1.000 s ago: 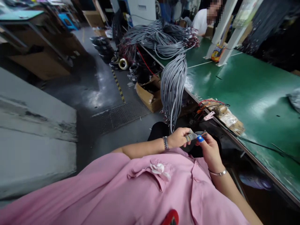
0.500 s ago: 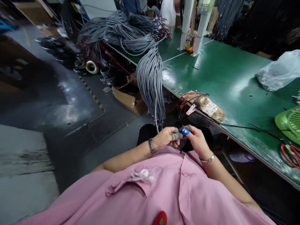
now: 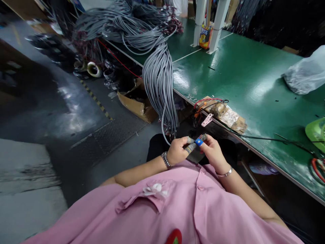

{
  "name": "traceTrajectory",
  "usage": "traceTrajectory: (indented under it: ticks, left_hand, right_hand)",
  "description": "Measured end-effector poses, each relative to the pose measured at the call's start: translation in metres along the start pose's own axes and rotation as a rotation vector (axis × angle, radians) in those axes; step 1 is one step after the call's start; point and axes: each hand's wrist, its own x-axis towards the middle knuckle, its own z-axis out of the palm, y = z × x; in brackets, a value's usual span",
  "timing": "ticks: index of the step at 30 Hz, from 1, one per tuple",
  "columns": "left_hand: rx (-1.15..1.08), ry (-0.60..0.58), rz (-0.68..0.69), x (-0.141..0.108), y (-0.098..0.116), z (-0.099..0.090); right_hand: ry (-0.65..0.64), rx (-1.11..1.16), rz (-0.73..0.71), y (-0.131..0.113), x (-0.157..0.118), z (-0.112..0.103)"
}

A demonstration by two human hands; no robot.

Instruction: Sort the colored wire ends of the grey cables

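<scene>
My left hand point(image 3: 178, 150) and my right hand point(image 3: 210, 149) meet in front of my shirt, their fingers pinched close together. Grey covers wrap some fingertips, and a blue wrap covers my right thumb. One grey cable point(image 3: 164, 130) from the hanging bundle point(image 3: 159, 76) runs down to my left hand, whose fingers are closed on its end. Small reddish wire ends show at the fingertips of my right hand, which is closed on them. The bundle hangs over the table edge, just beyond my left hand.
The green table point(image 3: 243, 78) slants along the right, with a taped wooden block point(image 3: 225, 115) and pink clip point(image 3: 207, 120) at its edge. Further right are a plastic bag point(image 3: 302, 76) and green basket point(image 3: 316, 132). A cardboard box point(image 3: 137, 103) stands on the floor.
The view has shifted slightly, so the table and bundle appear higher. My fingers have changed their hold a little, and the blue-wrapped thumb sits nearer my left fingertips.
</scene>
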Motion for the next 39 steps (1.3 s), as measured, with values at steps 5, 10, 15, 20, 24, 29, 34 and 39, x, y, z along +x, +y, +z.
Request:
traceTrajectory:
  ticks: [5, 10, 15, 20, 24, 29, 34, 39]
  left_hand:
    - [-0.059, -0.151, -0.121, 0.010, 0.000, -0.001]
    - [-0.463, -0.388, -0.468, 0.020, 0.005, -0.004]
    - [-0.558, -0.134, -0.461, 0.024, 0.008, -0.001]
    - [-0.626, 0.037, -0.487, 0.027, 0.007, 0.005]
    - [-0.628, -0.001, -0.504, 0.028, 0.008, 0.006]
    - [-0.555, -0.167, -0.453, 0.028, 0.014, 0.003]
    - [-0.530, -0.054, -0.496, 0.025, 0.017, 0.006]
    - [-0.654, 0.103, -0.526, 0.022, 0.016, 0.011]
  right_hand:
    - [-0.024, 0.003, -0.006, 0.000, 0.009, -0.007]
    - [-0.163, -0.069, -0.139, -0.006, 0.018, -0.010]
    - [-0.042, -0.005, -0.085, -0.006, 0.021, -0.010]
    - [0.045, 0.093, -0.004, 0.003, 0.016, -0.012]
    - [0.048, 0.135, -0.002, 0.006, 0.014, -0.015]
    - [0.038, 0.120, -0.056, 0.005, 0.017, -0.016]
    - [0.037, 0.024, -0.131, 0.005, 0.012, -0.011]
    - [0.064, -0.419, -0.449, -0.005, -0.004, -0.006]
